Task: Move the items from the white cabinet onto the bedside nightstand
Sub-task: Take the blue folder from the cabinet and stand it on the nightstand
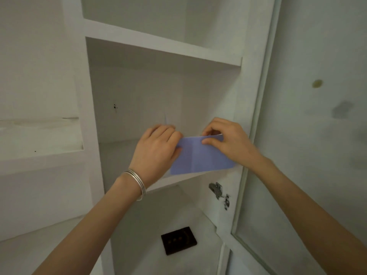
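A flat lilac-blue packet (200, 155) with a crease down its middle is held at the front edge of the middle shelf (178, 180) of the white cabinet. My left hand (156, 149), with silver bangles on the wrist, grips its left end. My right hand (228, 139) pinches its upper right edge between thumb and fingers. On the lower shelf lies a small dark rectangular box (178, 240), flat and apart from both hands.
The cabinet door (309, 135) stands open at the right, its metal hinge (218, 192) just below the packet. The upper shelf (158, 44) holds nothing visible. A white ledge (39, 135) runs along the left.
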The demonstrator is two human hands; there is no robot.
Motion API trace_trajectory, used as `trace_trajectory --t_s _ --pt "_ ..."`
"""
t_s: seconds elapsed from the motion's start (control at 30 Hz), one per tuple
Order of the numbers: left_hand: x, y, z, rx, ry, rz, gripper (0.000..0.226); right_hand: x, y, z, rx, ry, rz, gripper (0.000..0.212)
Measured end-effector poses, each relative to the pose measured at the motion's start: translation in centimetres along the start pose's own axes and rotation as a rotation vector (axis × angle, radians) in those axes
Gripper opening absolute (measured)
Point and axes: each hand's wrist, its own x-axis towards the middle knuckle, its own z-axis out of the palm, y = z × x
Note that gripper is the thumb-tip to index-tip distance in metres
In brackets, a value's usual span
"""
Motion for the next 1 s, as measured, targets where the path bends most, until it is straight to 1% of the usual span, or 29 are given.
trace_trajectory --t_s 0.1,0.2,0.33,0.5,0.57,0.7,0.8,0.9,1.0 --pt "-1.0 0.7 -1.5 -0.07 0.044 0.042 0.005 -2.2 -2.8 -1.7 -0.033 0.028 0.048 0.014" --pt "-2.2 1.4 -3.1 -0.177 0.058 0.085 0.008 -5.0 -5.8 -3.0 -0.094 0.05 0.125 0.015" --pt "-4.8 2.6 -4.9 -0.319 0.064 0.14 0.01 -9.8 -9.6 -4.6 -0.248 0.03 0.264 0.019" --pt "-7.5 5.9 -6.1 -0.499 0.013 0.244 0.012 -16.4 -14.8 -7.3 -0.355 -0.035 0.517 0.009" --pt "-8.2 8.0 -6.5 -0.595 0.013 0.293 0.016 -18.9 -17.3 -8.6 -0.415 -0.026 0.62 0.007" --pt "-8.8 13.4 -8.2 -0.826 -0.002 0.394 0.025 -23.9 -22.6 -11.8 -0.507 0.017 0.859 0.01" --pt "-9.8 19.1 -10.4 -1.08 -0.053 0.487 0.032 -28.3 -26.8 -14.6 -0.582 0.045 1.059 0.015" --pt "-12.3 25.8 -13.6 -1.237 -0.027 0.678 0.039 -33.5 -31.7 -17.3 -0.639 0.117 1.272 0.021" --pt "-15.7 32.4 -17.8 -1.324 0.029 0.907 0.042 -39.1 -38.1 -20.0 -0.706 0.228 1.454 0.018"
